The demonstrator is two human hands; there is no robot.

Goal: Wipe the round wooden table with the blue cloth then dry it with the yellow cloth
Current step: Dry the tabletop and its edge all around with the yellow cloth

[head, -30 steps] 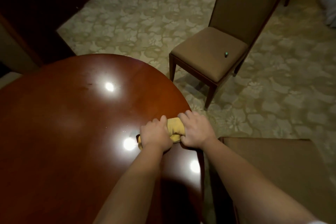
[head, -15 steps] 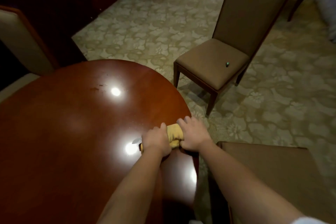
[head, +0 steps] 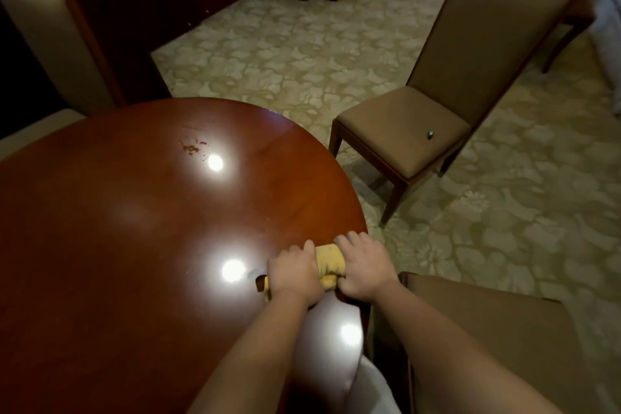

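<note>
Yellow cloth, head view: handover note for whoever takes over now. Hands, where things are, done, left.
Left hand: grips the left end of the yellow cloth.
Right hand: grips its right end.
The cloth is bunched into a roll on the round wooden table, near the right edge.
Blue cloth: not in view.
Done: cannot confirm the blue wipe; yellow cloth is in hand on the table.
Left: dry the tabletop, including the smudge on the far side; whether that is dirt or surface damage is unclear.

Bare table (head: 134, 228) left of both hands; chair (head: 497, 346) crowds the right edge.
</note>
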